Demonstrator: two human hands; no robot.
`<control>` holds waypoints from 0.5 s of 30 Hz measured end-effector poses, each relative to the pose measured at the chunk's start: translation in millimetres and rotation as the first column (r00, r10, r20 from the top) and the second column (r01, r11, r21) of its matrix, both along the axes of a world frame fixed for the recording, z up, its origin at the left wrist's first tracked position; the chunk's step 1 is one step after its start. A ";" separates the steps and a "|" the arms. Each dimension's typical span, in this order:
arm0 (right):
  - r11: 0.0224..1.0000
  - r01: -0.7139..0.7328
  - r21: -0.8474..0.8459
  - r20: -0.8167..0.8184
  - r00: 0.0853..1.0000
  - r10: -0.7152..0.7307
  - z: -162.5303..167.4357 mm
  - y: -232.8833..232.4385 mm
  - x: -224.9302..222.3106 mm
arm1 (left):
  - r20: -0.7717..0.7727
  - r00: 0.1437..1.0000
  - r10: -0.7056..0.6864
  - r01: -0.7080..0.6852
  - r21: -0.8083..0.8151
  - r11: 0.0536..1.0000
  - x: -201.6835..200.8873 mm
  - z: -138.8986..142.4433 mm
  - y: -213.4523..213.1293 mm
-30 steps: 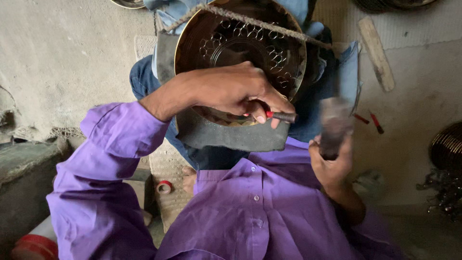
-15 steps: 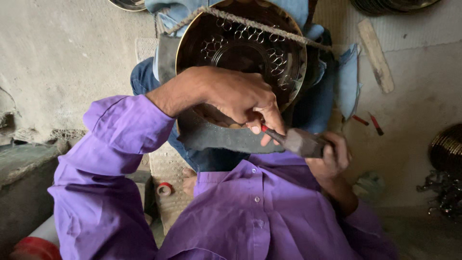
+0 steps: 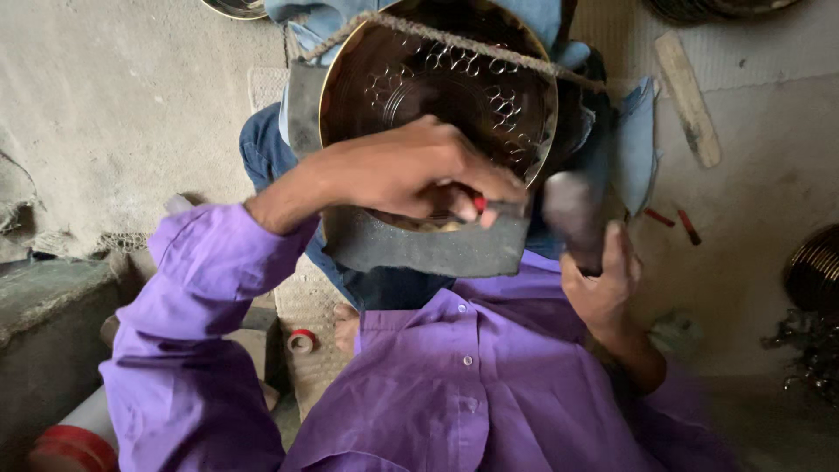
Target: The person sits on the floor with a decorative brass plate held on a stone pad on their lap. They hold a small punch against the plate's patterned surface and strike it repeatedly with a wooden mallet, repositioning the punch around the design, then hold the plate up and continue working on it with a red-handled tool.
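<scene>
A round brass bowl (image 3: 419, 79) with punched flower patterns lies on a dark pad (image 3: 419, 249) over my lap, tied down by a rope (image 3: 489, 48). My left hand (image 3: 411, 170) is shut on a thin red-handled punch (image 3: 489, 207), its tip against the bowl's near rim. My right hand (image 3: 603, 280) grips a hammer (image 3: 572, 214), blurred by motion and raised just right of the punch. My purple sleeves fill the lower part of the view.
A flat wooden stick (image 3: 689, 96) and two small red tools (image 3: 677, 223) lie on the floor at the right. Dark metal ware (image 3: 813, 271) sits at the right edge. A red tape roll (image 3: 301, 341) lies by my foot. A concrete block (image 3: 44, 306) stands left.
The hammer swung down onto the punch half a second ago and has since lifted back up to the right. My left hand kept the punch on the bowl's rim.
</scene>
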State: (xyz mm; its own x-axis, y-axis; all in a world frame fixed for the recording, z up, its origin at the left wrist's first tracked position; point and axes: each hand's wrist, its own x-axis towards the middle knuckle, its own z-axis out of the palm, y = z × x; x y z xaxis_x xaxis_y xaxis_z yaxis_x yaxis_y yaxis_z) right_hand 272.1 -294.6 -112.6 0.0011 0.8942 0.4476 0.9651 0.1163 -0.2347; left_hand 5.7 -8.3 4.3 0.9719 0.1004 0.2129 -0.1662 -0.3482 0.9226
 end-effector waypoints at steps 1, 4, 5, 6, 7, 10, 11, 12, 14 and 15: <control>0.999 0.020 -0.027 -0.144 0.989 -0.024 -0.1 -1.0 -1.6 | -0.036 0.994 0.100 -0.099 0.012 0.995 -2.6 0.3 -1.6; 0.995 0.055 -0.084 -0.362 0.929 -0.082 1.6 -2.5 -7.1 | -0.130 0.935 0.329 -0.330 0.016 0.944 -12.9 3.0 -12.5; 0.995 0.068 -0.070 -0.301 0.950 -0.086 2.6 -2.4 -8.0 | -0.150 0.921 0.359 -0.364 -0.007 0.931 -16.2 3.8 -14.7; 0.995 0.079 -0.055 -0.240 0.967 -0.090 3.4 -1.6 -8.1 | -0.171 0.906 0.388 -0.398 -0.028 0.917 -18.3 4.3 -16.0; 0.993 0.083 -0.080 -0.263 0.959 -0.101 4.3 -0.9 -7.5 | -0.148 0.901 0.407 -0.413 -0.011 0.911 -18.6 4.4 -17.4; 0.989 0.073 -0.128 -0.271 0.957 -0.106 6.2 0.9 -2.0 | -0.093 0.908 0.409 -0.410 0.011 0.912 -19.9 4.8 -18.3; 0.990 0.059 -0.125 -0.236 0.968 -0.088 6.1 1.5 0.6 | -0.084 0.924 0.373 -0.374 0.001 0.927 -20.6 4.8 -17.0; 0.991 0.045 -0.124 -0.201 0.977 -0.069 5.6 1.7 3.1 | -0.075 0.938 0.337 -0.339 -0.008 0.941 -21.2 4.7 -15.7; 0.989 0.023 -0.148 -0.264 0.962 -0.062 3.3 1.3 7.9 | -0.100 0.945 0.313 -0.310 0.042 0.950 -19.0 3.0 -14.8; 0.987 0.010 -0.160 -0.296 0.954 -0.058 2.1 0.1 10.2 | -0.112 0.947 0.302 -0.296 0.066 0.953 -18.0 2.0 -14.6</control>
